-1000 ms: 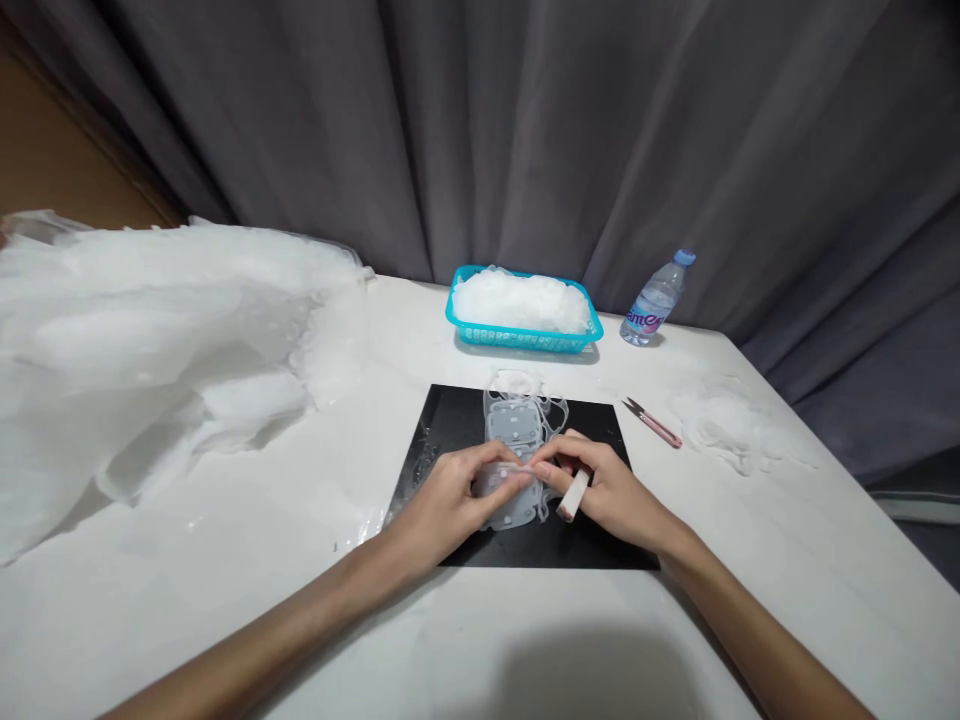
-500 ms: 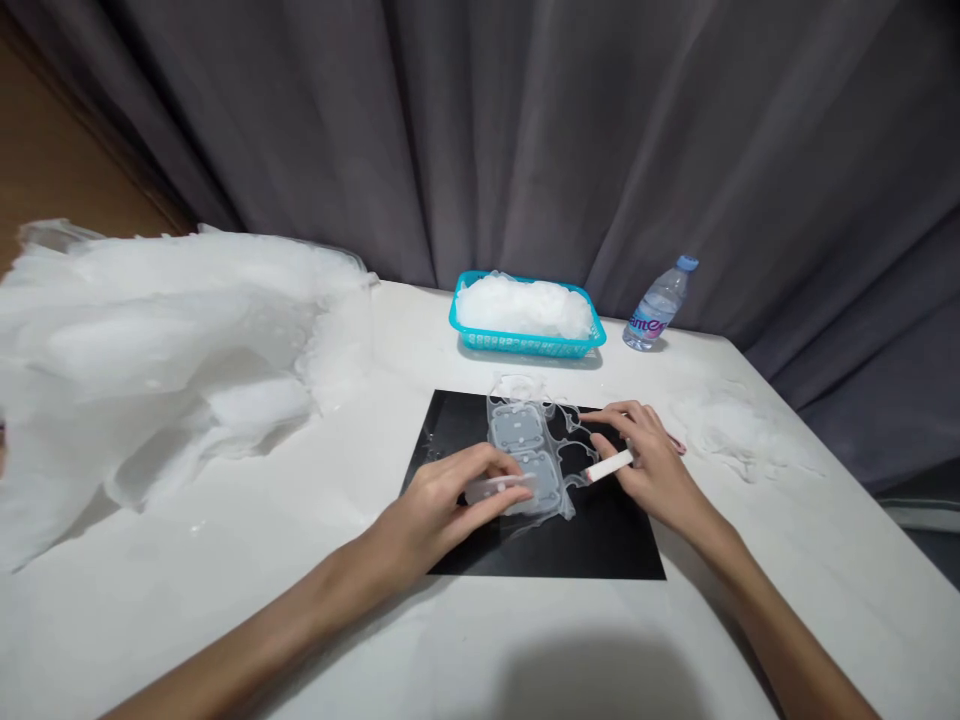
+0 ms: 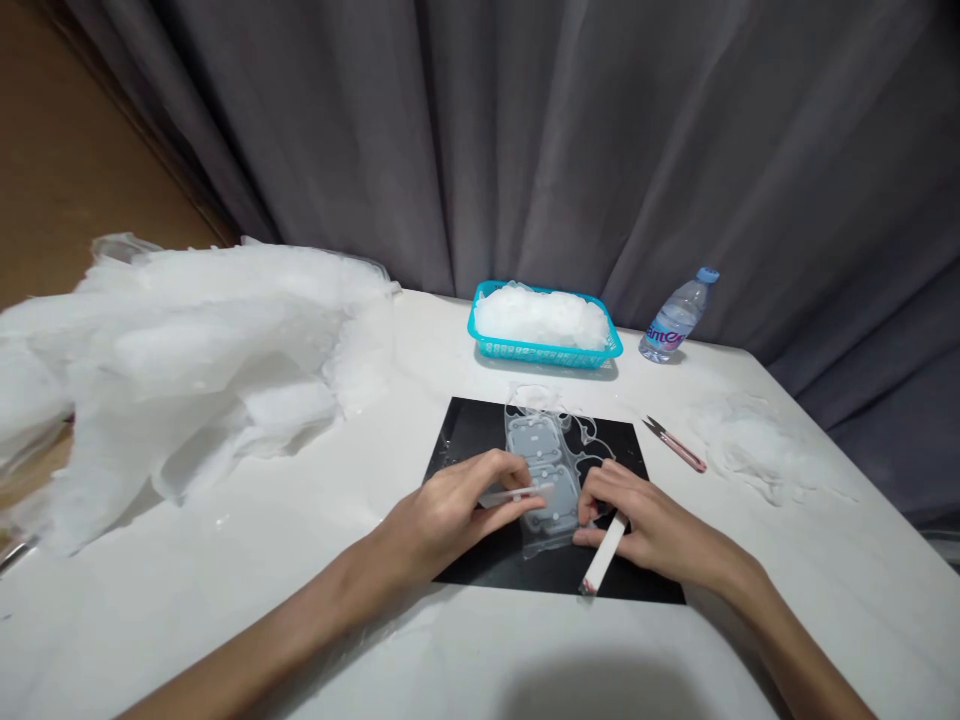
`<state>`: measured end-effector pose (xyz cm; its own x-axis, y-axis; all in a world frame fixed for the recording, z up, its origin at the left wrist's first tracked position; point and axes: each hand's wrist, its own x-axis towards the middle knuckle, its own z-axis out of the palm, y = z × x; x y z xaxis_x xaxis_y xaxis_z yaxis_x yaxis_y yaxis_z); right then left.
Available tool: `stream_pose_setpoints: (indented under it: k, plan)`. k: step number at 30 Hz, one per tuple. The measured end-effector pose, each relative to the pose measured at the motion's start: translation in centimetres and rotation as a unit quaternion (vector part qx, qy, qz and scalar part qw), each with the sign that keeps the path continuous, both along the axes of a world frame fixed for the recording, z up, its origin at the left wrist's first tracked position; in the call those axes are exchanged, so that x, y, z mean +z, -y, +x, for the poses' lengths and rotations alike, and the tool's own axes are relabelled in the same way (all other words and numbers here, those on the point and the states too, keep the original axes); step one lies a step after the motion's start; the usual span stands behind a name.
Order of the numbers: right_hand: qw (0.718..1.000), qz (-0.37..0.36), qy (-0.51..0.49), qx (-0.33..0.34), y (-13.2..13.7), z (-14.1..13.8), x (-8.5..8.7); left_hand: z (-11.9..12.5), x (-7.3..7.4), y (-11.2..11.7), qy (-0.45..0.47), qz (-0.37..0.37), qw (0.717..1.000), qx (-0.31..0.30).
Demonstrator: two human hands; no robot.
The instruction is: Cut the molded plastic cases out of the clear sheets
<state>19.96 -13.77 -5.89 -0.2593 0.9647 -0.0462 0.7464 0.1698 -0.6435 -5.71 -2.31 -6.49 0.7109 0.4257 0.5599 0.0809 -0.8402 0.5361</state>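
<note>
My left hand (image 3: 469, 500) is closed, pinching a thin translucent flat piece (image 3: 506, 495) between thumb and fingers. Just beyond its fingertips, a clear rubbery-looking sheet with rounded square panels (image 3: 534, 437) lies on a black mat (image 3: 472, 425). Thin looped clear strips (image 3: 592, 437) run along the sheet's right side. My right hand (image 3: 641, 515) is closed around a slim white stick (image 3: 604, 555) whose reddish end points toward me. The thumb and fingertips of that hand come together at the sheet's lower right edge; whether they grip it is hard to see.
Pink-handled thread snips (image 3: 675, 445) lie right of the mat, beside a heap of clear scraps (image 3: 750, 450). Behind stand a blue basket (image 3: 551, 355) of white fluffy-looking material and a water bottle (image 3: 675, 320). A large white translucent pile (image 3: 225, 350) covers the left side.
My right hand has moved down and toward the sheet's lower right edge, its fingers drawing together. The white stick has swung to point toward me. The snips now show fully; the view shifted slightly.
</note>
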Motion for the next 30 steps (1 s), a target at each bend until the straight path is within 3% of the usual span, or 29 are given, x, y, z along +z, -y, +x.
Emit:
stream_pose_setpoints:
  k: [4,7,9,12,16,18,20,22,24,28,30]
  plan:
    - [0.999,-0.032,0.013,-0.013,0.3,0.1,0.3,-0.2,0.1,0.0,-0.011,-0.028,1.000,0.000]
    - [0.999,-0.024,0.029,-0.036,0.5,-0.4,-0.1,0.0,0.1,-1.7,-0.047,-0.102,0.994,0.010]
    - [0.999,-0.012,0.036,-0.035,0.5,-0.7,-0.4,0.5,0.1,-4.4,-0.049,-0.146,0.988,0.030]
    - [0.999,-0.004,0.041,-0.024,0.4,-1.1,-0.5,2.3,0.5,-10.3,0.006,-0.172,0.982,0.074]
    - [1.000,0.000,0.024,-0.019,0.3,-1.4,-0.5,6.4,2.8,-18.3,0.056,-0.145,0.982,0.107]
    - [1.000,-0.003,-0.001,-0.014,0.3,-1.5,-0.5,8.5,4.3,-20.9,0.067,-0.121,0.982,0.125]
    - [1.000,-0.006,-0.027,-0.006,0.3,-1.7,-0.6,9.9,5.4,-21.9,0.070,-0.092,0.983,0.143]
    - [0.999,-0.008,-0.048,0.003,0.4,-2.1,-0.6,10.1,5.5,-21.0,0.066,-0.061,0.985,0.149]
    - [0.997,-0.020,-0.067,0.015,0.5,-2.5,-0.4,8.8,4.8,-18.0,0.046,-0.037,0.990,0.128]
    - [0.993,-0.056,-0.100,0.037,0.8,-3.0,0.5,3.7,1.9,-8.3,-0.064,-0.030,0.997,-0.003]
    - [0.992,-0.033,-0.117,0.035,0.9,-2.7,0.9,1.3,0.6,-3.9,-0.171,-0.015,0.983,-0.068]
